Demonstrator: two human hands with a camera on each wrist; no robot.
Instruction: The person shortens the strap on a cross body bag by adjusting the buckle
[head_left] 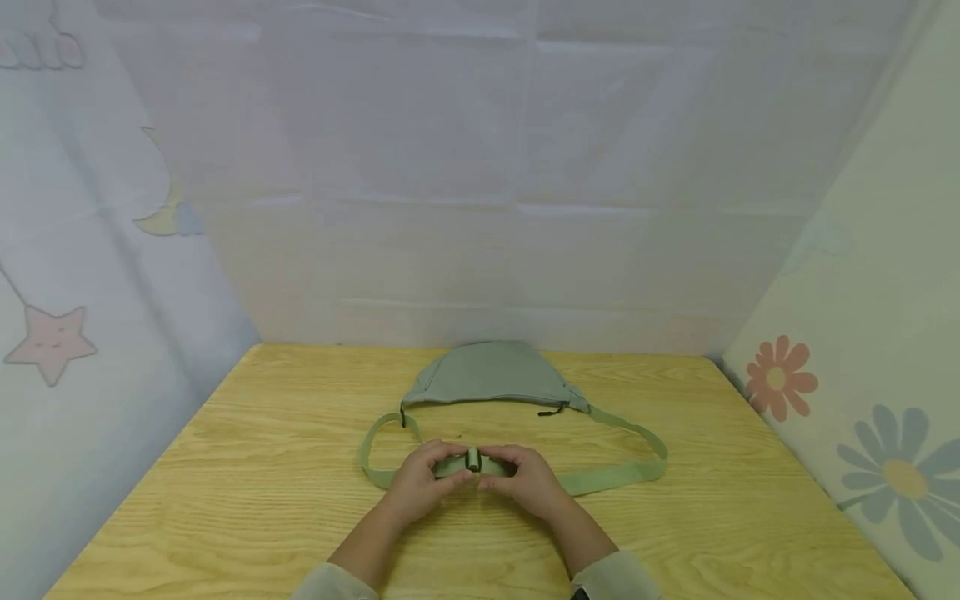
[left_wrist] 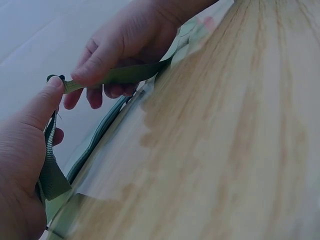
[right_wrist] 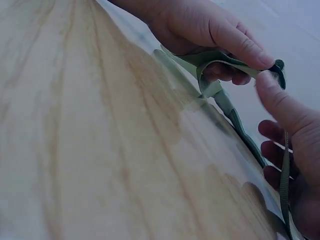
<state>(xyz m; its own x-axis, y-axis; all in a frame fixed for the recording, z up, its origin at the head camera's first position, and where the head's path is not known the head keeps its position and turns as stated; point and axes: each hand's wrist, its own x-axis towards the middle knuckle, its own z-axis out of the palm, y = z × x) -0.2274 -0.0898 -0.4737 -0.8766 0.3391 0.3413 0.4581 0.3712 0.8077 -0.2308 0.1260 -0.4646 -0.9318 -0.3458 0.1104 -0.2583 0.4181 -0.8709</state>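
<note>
Across the lower half of the head view, we see a yellow wood-grain tabletop (head_left: pixel 262 500), which runs back to a pale, creased backdrop (head_left: pixel 450 183). A pink star (head_left: pixel 51 342) decorates the left side, a red flower (head_left: pixel 777 378) and a grey-blue flower (head_left: pixel 906 479) the right. The grey-green bag (head_left: pixel 491 372) lies near the table's far edge, its strap (head_left: pixel 618 477) looping down to lower centre, where the left hand (head_left: pixel 423 482) and the right hand (head_left: pixel 527 483) pinch it on either side of a slider (head_left: pixel 473 459). In the left wrist view, wood grain fills the right, and we find the left hand gripping the strap at lower left. In the right wrist view, the tabletop takes the left, while both hands hold the strap at the right
</note>
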